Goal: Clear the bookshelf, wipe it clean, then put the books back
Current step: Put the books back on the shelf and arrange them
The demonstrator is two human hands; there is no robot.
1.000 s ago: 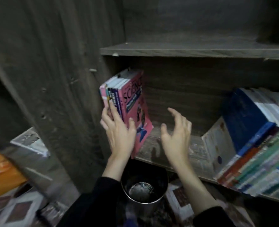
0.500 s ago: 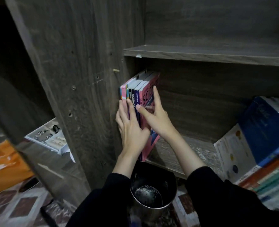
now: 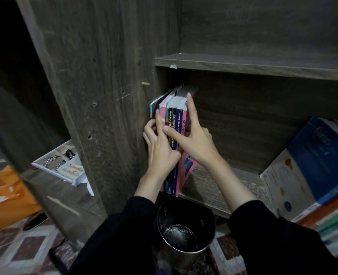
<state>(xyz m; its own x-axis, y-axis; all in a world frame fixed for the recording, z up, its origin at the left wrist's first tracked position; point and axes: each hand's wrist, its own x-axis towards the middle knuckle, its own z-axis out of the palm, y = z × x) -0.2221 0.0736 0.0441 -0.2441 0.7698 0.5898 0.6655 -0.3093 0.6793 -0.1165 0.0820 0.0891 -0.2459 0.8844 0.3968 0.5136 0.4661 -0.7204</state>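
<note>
On one shelf (image 3: 213,187), left grip (image 3: 162,153) pinches about six upright books (image 3: 174,120), right grip (image 3: 197,143) spread.

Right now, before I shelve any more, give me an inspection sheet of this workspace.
Surface: shelf board, speckled wood, visible between the two groups of books.
Job's things: standing books against the shelf's left wall; leaning stack at the right.
Clutter: metal bin below the shelf edge; white tray of small items and an orange object at the left.
Hands: left hand grips the standing books' left edge; right hand presses its thumb on the spines and its forefinger along the pink cover.
Cables: nothing seen.
Surroundings: upper shelf above; patterned floor.
</note>
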